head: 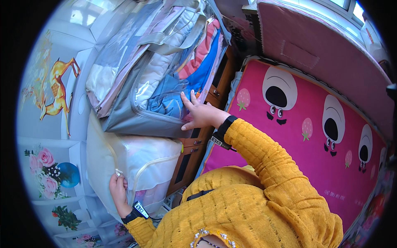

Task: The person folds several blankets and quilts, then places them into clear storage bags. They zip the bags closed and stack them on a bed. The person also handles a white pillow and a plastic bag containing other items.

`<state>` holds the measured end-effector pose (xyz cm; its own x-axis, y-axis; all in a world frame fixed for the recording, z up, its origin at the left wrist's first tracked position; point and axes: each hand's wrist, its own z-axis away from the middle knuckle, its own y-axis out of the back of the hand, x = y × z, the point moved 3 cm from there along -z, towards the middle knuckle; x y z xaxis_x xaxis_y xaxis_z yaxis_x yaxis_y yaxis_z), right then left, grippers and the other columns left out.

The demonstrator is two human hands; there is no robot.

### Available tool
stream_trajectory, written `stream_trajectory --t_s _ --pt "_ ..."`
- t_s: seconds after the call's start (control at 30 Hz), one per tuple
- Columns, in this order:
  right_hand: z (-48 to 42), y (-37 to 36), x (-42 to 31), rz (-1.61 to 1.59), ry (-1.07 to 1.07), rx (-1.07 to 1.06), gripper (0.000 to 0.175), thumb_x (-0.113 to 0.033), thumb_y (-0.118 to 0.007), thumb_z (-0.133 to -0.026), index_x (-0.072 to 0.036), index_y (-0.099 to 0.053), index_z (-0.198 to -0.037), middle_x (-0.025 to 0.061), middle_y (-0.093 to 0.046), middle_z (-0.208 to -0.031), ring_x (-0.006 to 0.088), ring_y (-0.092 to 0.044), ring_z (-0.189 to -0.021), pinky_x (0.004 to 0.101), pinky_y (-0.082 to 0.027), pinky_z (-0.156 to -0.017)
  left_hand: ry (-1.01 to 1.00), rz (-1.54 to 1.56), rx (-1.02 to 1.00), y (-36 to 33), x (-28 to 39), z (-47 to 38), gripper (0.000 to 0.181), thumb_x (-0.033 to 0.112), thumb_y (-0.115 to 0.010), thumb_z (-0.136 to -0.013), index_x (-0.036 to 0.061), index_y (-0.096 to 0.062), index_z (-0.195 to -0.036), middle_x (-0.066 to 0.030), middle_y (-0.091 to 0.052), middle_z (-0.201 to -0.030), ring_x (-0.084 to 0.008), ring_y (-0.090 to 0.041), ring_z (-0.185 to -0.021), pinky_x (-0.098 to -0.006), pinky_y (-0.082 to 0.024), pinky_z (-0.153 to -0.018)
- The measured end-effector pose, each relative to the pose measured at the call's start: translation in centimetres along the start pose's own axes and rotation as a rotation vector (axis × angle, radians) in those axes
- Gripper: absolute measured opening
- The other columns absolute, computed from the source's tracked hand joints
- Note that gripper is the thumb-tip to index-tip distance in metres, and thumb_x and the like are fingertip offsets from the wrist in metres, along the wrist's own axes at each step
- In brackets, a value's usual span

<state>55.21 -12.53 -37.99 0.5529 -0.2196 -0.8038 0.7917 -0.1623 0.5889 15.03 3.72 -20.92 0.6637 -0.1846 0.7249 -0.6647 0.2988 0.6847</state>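
My left hand [118,189] pinches the zipper pull [118,172] of a cream storage bag [102,145] with a translucent front panel. Pale and pink fabric shows through that panel. With fingers spread, my right hand [200,112] rests against the clear window of a grey storage bag [136,122], near its lower right corner. Inside the grey bag are folded textiles: a white quilted piece [155,71], blue cloth [173,93] and a red striped piece [201,52]. A carrying strap [173,46] loops across its upper part.
Behind the bags stands a wooden cabinet [183,164] with dark panels. A bed with a pink printed cover [285,145] and padded headboard [310,37] lies to the right. Another transparent storage bag [108,71] sits left of the grey one, by a wall printed with a deer [59,90].
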Motion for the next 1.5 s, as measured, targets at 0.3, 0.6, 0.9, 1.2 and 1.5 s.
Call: stream_trajectory --t_s 0.3,0.6,0.9,1.2,1.5 --pt "-0.9 -0.7 1.7 -0.066 0.026 0.025 0.137 -0.065 -0.081 -0.075 -0.015 0.008 -0.165 0.0438 -0.002 -0.162 0.0590 -0.029 -0.145 0.0555 -0.037 -0.115 -0.001 0.100 0.001 -1.0 0.2 0.2 0.011 0.009 -0.057 -0.096 0.0032 -0.066 -0.096 0.0011 -0.058 -0.071 -0.0078 -0.051 -0.060 -0.0236 -0.042 -0.055" --pt "1.5 3.4 -6.7 0.241 0.012 -0.055 0.086 -0.059 -0.077 -0.081 0.001 -0.053 -0.137 0.0273 -0.071 -0.106 0.0433 -0.068 -0.102 0.0535 -0.046 -0.102 -0.065 0.166 0.028 -1.0 -0.4 1.0 0.012 0.012 -0.059 -0.096 0.0024 -0.066 -0.093 -0.0010 -0.062 -0.069 -0.0092 -0.057 -0.061 -0.0264 -0.047 -0.058" --pt "3.3 0.3 -24.9 0.516 0.839 0.286 0.080 -0.044 -0.081 -0.080 -0.007 -0.052 -0.145 0.0256 -0.046 -0.152 0.0426 -0.045 -0.140 0.0513 -0.040 -0.112 -0.246 -0.198 0.439 5.0 -4.7 5.3 0.014 0.013 -0.060 -0.088 0.0010 -0.058 -0.081 -0.0197 -0.054 -0.068 -0.0290 -0.051 -0.057 -0.0394 -0.043 -0.057" --pt "-1.9 -4.1 -26.6 0.740 0.784 0.169 0.102 -0.058 -0.083 -0.072 -0.018 -0.043 -0.156 0.0381 -0.028 -0.158 0.0529 -0.030 -0.148 0.0569 -0.038 -0.113 -0.076 -0.415 0.565 15.7 -14.0 8.5 0.013 0.009 -0.059 -0.086 -0.0041 -0.058 -0.084 -0.0245 -0.059 -0.072 -0.0391 -0.059 -0.064 -0.0441 -0.044 -0.060" --pt "-3.8 -3.5 -25.5 0.656 0.799 0.147 0.108 -0.058 -0.085 -0.066 -0.020 -0.041 -0.157 0.0394 -0.024 -0.159 0.0538 -0.027 -0.149 0.0574 -0.035 -0.115 -0.111 -0.584 0.354 20.1 -10.1 11.5 0.010 0.001 -0.057 -0.082 -0.0052 -0.050 -0.079 -0.0224 -0.051 -0.071 -0.0386 -0.051 -0.066 -0.0435 -0.040 -0.061"
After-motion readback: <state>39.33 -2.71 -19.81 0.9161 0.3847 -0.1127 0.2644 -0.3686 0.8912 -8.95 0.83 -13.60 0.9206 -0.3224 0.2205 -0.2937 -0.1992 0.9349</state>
